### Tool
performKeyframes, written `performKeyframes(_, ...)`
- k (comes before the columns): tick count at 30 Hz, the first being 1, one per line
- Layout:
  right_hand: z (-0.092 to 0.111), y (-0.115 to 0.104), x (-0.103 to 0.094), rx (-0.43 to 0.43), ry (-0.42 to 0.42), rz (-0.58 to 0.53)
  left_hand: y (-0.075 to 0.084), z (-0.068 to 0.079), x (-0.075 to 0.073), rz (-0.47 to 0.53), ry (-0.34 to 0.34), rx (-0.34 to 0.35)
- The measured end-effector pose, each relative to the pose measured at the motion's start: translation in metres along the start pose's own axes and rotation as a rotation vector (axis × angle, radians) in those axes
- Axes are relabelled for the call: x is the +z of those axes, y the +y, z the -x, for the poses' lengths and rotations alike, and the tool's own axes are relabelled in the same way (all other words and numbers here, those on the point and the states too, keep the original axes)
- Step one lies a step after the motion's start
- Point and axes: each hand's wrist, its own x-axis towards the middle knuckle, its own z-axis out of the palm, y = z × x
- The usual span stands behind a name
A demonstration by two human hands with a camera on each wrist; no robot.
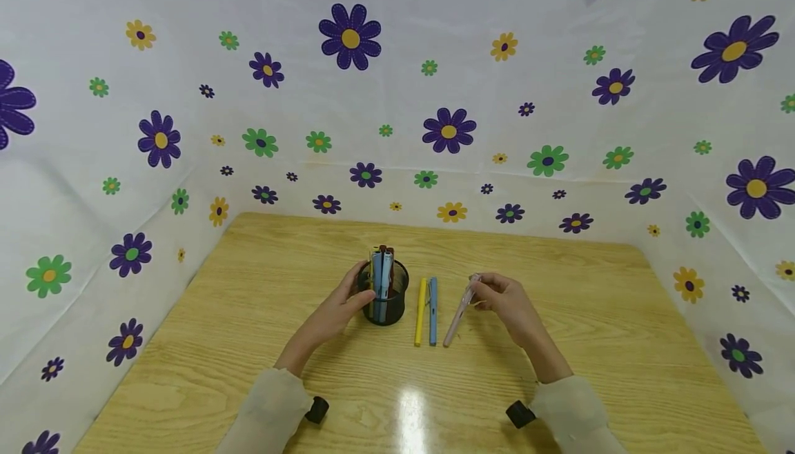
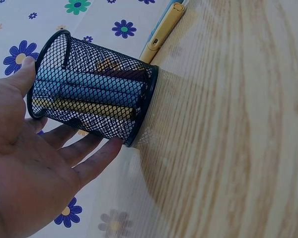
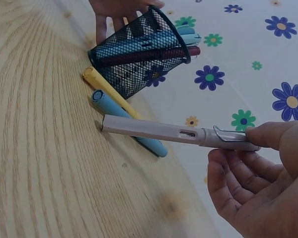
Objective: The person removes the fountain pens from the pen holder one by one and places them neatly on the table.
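A black mesh pen cup (image 1: 384,310) stands upright on the table, holding several pens (image 1: 381,271) in blue, dark red and yellow. My left hand (image 1: 345,308) grips it from the left, with the thumb at the rim and the fingers along the mesh in the left wrist view. To its right lie a yellow pen (image 1: 421,312) and a blue pen (image 1: 433,310), side by side. Between thumb and fingers, my right hand (image 1: 506,302) pinches a pale pink pen (image 3: 154,131) by its clip end. That pen tilts, its other end low over the wood.
The wooden table (image 1: 217,357) meets a white flowered cloth (image 1: 397,95) at the back and both sides. A black strap end (image 1: 317,410) sits by the left sleeve and another black piece (image 1: 519,414) by the right one.
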Motion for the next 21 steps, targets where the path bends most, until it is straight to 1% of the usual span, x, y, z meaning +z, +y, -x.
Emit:
performKeyframes(3,-0.001,0.001,0.001,0.009,0.011,0.003,0.000,0.000,0.000,-0.004,-0.003,0.002)
performKeyframes(7,-0.004,0.004,0.002,0.001,0.025,0.025,0.000,0.000,-0.001,-0.001,-0.005,0.004)
performKeyframes(14,-0.010,0.011,0.005,-0.027,0.050,0.057,-0.003,-0.003,-0.001,0.023,-0.032,0.042)
performKeyframes(21,-0.015,0.013,0.010,-0.021,0.069,0.086,-0.003,-0.003,-0.001,0.010,-0.027,0.029)
